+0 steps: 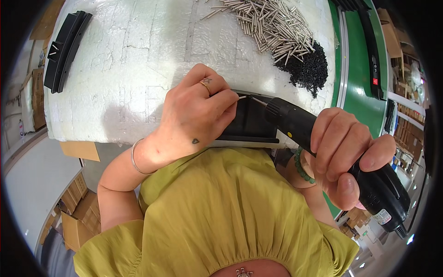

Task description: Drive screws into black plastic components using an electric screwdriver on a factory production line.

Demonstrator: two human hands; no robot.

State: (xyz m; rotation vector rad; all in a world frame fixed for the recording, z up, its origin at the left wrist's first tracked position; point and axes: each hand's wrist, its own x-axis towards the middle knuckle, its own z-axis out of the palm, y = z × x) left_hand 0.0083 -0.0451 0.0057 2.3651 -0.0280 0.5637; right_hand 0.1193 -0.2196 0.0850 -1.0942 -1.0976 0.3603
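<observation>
- the left hand (191, 115) sat at the centre of the frame, pressed down on a black plastic part (251, 123) at the near edge of the white foam table (129, 69).
- its thumb and forefinger were pinched narrow on a thin metal pin (242, 97), held against the part's upper edge.
- the right hand (344, 154), at centre right, was wrapped tight around the grip of a black electric screwdriver (323, 143).
- the screwdriver's bit (258, 101) pointed left and met the pin's end, just beside the left fingertips.
- a pile of silver pins (270, 25) lay at the top centre, touching a heap of black screws (307, 69) on its lower right.
- another black plastic part (67, 48) lay at the upper left, well apart from both hands.
- a green conveyor belt (357, 51) ran along the upper right.
</observation>
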